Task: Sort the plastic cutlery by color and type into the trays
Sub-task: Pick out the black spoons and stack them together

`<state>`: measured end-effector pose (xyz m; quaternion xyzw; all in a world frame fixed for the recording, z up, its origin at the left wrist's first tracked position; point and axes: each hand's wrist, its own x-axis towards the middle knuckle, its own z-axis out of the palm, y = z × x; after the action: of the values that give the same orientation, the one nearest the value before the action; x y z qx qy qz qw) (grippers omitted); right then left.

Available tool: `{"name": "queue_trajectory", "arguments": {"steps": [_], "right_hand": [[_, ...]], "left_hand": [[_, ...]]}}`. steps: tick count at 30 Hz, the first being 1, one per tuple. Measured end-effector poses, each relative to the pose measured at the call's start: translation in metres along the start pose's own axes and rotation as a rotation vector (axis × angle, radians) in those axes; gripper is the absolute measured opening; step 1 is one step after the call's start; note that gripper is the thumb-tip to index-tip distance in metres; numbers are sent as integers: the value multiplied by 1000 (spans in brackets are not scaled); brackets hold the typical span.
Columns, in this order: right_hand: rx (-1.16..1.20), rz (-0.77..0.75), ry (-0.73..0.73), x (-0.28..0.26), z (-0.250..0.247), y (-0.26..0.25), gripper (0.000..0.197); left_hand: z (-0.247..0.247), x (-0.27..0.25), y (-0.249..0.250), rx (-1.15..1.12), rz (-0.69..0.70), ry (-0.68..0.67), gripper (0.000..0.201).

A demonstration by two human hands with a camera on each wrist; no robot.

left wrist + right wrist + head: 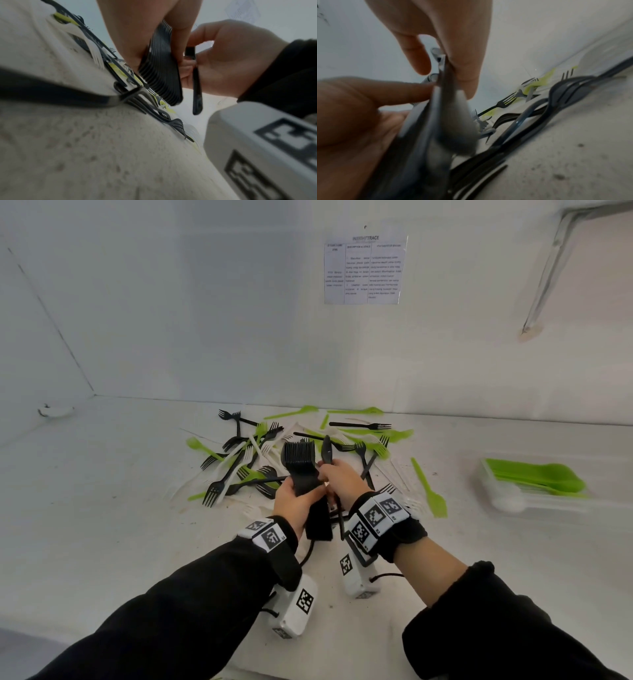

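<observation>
My left hand (294,491) grips a thick nested stack of black cutlery (298,462) upright over the pile; the stack's ridged handles (161,75) fill the left wrist view. Right beside it my right hand (329,470) pinches a single black piece (327,448), seemingly a spoon, held on edge and almost touching the stack. That piece hangs below the fingers (197,94) and shows blurred in the right wrist view (450,115). A mixed pile of black, green and white cutlery (246,460) lies on the table behind both hands.
A clear tray (507,503) at the right holds stacked green spoons (541,475). A loose green fork (432,494) lies between it and my right hand. White walls close the back and left, with a printed sheet (364,268) on the back wall.
</observation>
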<state>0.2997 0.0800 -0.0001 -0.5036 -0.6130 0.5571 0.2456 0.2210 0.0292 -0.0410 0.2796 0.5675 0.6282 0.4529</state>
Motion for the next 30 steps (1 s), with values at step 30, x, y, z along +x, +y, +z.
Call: {"name": "queue_trajectory", "arguments": {"steps": [30], "right_hand": [[99, -206, 93, 17, 44, -6, 24]], "left_hand": [[-69, 28, 35, 6, -31, -188, 35]]}}
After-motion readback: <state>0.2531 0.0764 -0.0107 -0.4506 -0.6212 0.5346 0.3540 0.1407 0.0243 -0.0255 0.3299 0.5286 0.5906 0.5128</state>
